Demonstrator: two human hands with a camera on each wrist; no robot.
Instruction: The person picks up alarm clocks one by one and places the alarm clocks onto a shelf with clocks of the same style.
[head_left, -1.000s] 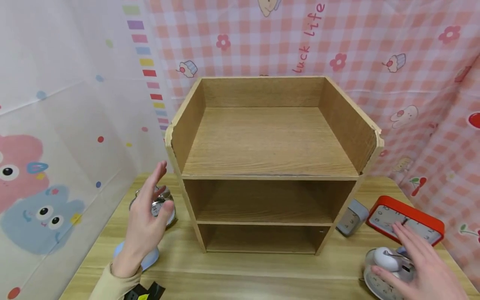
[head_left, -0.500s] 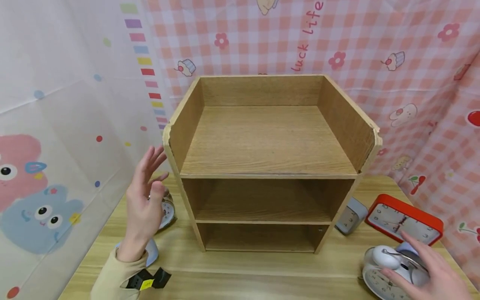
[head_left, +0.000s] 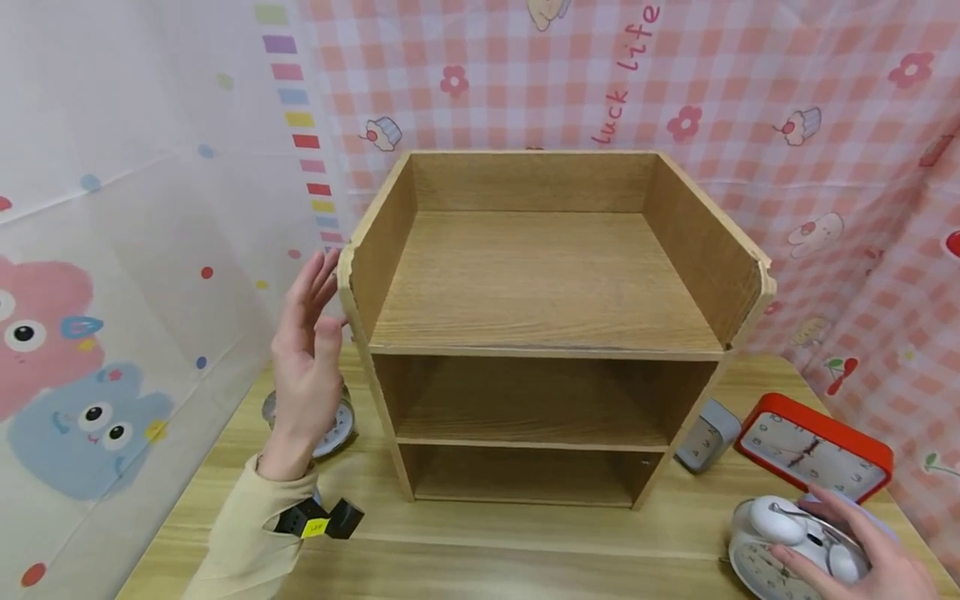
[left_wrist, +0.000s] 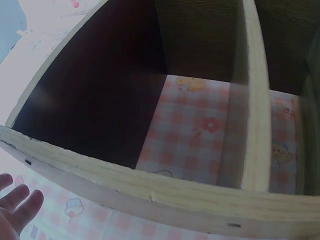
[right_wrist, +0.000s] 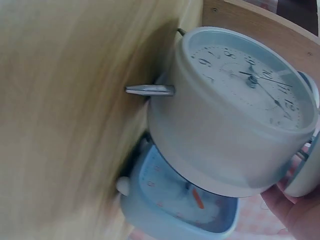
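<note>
My left hand (head_left: 306, 367) is raised beside the left side panel of a small wooden shelf (head_left: 540, 283). Its fingers are extended and spread, with the fingertips close by the upper left edge. The left wrist view shows the shelf's panels and a few fingertips (left_wrist: 22, 202) outside its side board. My right hand (head_left: 870, 550) reaches around a white twin-bell alarm clock (head_left: 772, 571). Thumb and fingers are apart, the thumb overlapping the clock's front and the fingers by the bells. In the right wrist view the alarm clock stands on the table, the hand partly hidden behind it.
A red clock (head_left: 810, 450) and a grey clock (head_left: 705, 437) stand right of the shelf. A light blue clock (right_wrist: 175, 200) sits beside the white one. Another metal-rimmed clock (head_left: 341, 429) is behind my left hand. Patterned curtains (head_left: 540, 75) enclose the wooden table (head_left: 480, 542).
My left hand has risen from in front of the left-hand clock toward the shelf's upper left edge. My right hand has lowered and closed in around the white alarm clock.
</note>
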